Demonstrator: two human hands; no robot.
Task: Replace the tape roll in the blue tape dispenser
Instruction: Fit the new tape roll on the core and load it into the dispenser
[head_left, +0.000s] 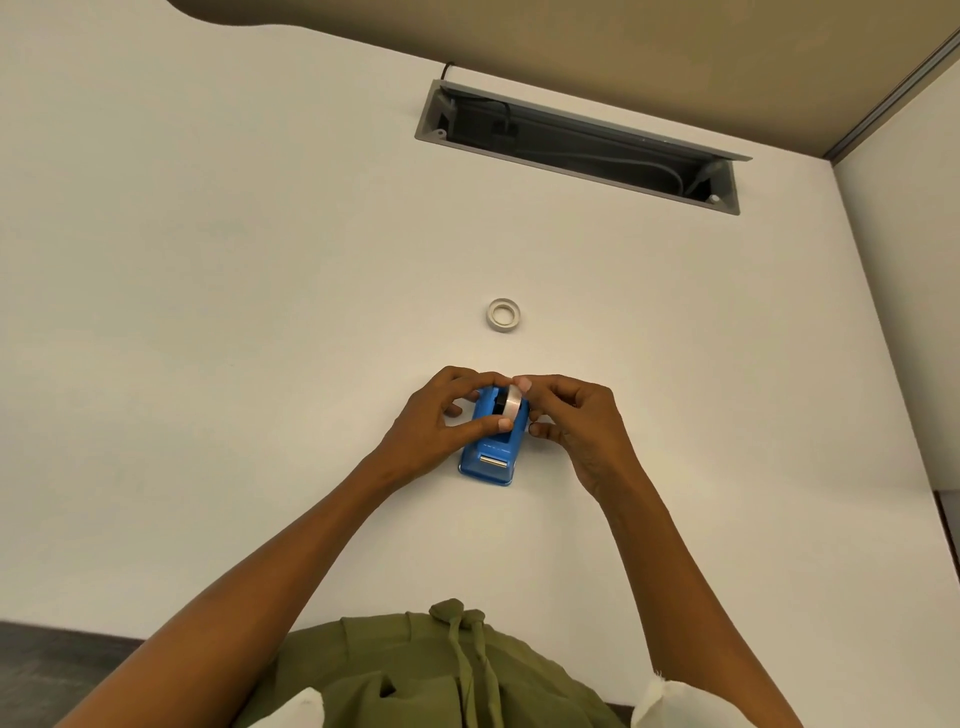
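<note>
The blue tape dispenser stands on the white table, its metal cutter facing me. A clear tape roll on a black core sits in the dispenser's cradle. My left hand grips the dispenser's left side, thumb laid across its top beside the roll. My right hand pinches the roll from the right, fingertips at its top edge. A second roll, thin and whitish, lies flat on the table beyond the dispenser, apart from both hands.
A grey cable tray with wires inside is sunk into the table at the back. A tan partition rises behind it. The table's right edge runs at about. My green garment is at the near edge.
</note>
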